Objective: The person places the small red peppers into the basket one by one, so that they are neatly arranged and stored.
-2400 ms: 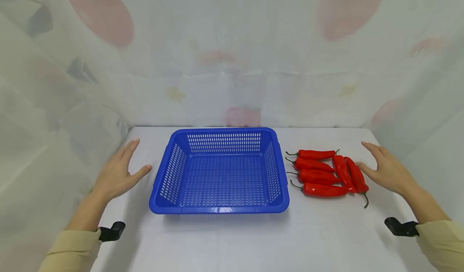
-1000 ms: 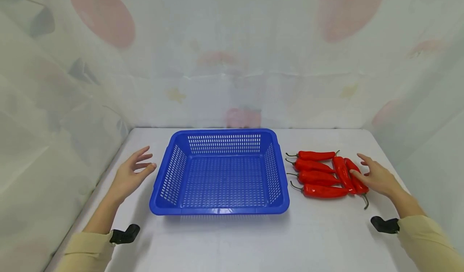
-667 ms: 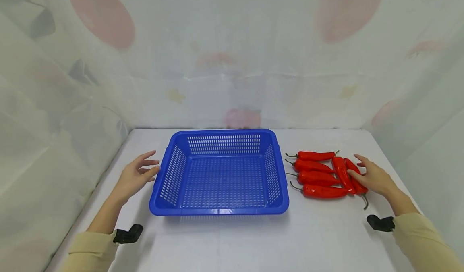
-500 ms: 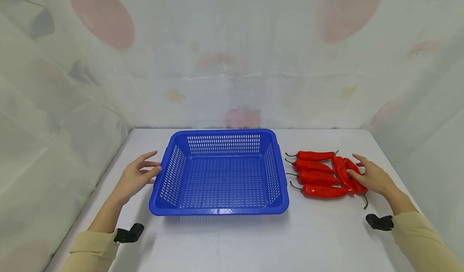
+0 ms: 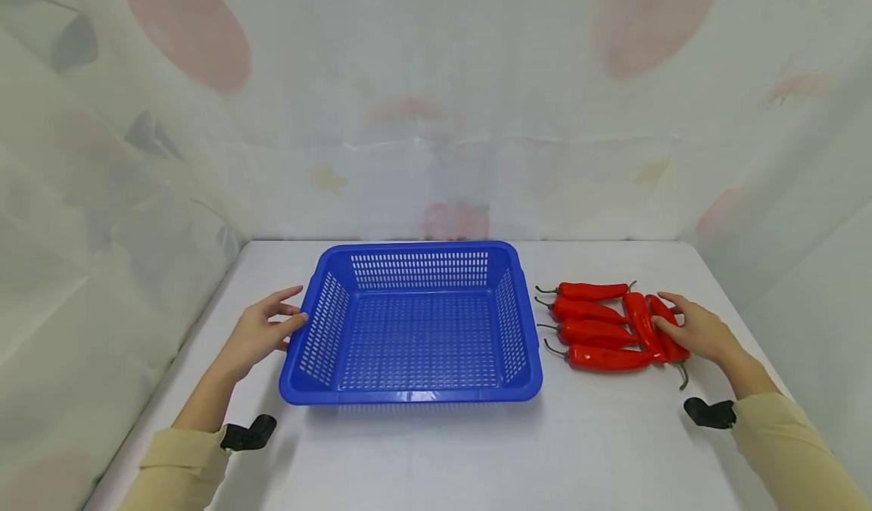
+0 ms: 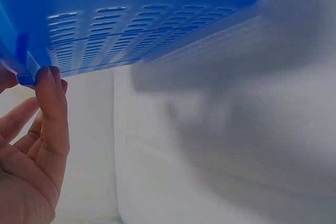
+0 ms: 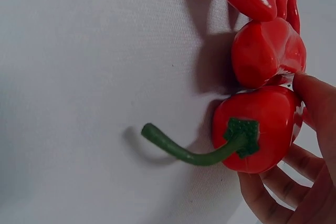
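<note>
A blue plastic basket (image 5: 411,397) with slotted sides stands mid-table, nothing inside it. At its left rim, my left hand (image 5: 259,335) pinches the edge; the left wrist view shows thumb and fingers on the basket's rim (image 6: 27,72). My right hand (image 5: 705,333) is around the rightmost red chili pepper (image 5: 676,350), thumb on one side and fingers on the other. The right wrist view shows that pepper (image 7: 273,119) on the table, its curved green stem pointing away from the hand. Another upright-lying pepper (image 5: 643,322) sits just left of it.
Several red peppers (image 5: 606,358) lie crosswise in a stack of rows between the basket and the right hand, stems toward the basket. A white table (image 5: 436,458) is enclosed by patterned pale curtains (image 5: 436,117) at the back and sides.
The left hand has moved right and closed on the basket's left rim. The right hand has moved left and down onto the rightmost pepper, its fingers closing round it.
</note>
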The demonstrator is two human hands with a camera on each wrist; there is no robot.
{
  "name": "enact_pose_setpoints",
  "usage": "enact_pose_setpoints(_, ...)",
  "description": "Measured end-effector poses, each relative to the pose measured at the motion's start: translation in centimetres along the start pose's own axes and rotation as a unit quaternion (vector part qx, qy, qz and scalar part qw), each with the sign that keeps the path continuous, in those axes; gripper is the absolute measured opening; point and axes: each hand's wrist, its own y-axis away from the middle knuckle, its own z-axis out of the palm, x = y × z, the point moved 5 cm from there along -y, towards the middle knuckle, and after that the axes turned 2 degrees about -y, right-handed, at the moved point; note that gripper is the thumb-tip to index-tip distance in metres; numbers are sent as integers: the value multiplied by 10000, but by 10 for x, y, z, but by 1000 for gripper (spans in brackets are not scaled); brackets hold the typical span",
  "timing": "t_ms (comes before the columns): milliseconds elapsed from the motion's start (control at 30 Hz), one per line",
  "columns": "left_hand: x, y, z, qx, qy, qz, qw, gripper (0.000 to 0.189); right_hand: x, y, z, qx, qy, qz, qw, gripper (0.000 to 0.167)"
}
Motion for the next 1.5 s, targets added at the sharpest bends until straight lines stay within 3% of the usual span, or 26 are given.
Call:
enact_pose_setpoints(300,-2,-3,2,-129,-89,-8,9999,62,2,-1,1,-145,-24,120,9998,61)
enact_pose_setpoints(567,-2,-3,4,-208,80,-72,9997,61,6,-1,-2,51,134,151,9998,54)
enact_pose_setpoints(1233,0,-3,5,-229,157,-80,9996,61,22,5,-8,-2,75,740,9972,62)
enact_pose_setpoints(1500,-1,-2,6,-226,149,-88,9996,61,27,9,-11,273,240,963,9947,61)
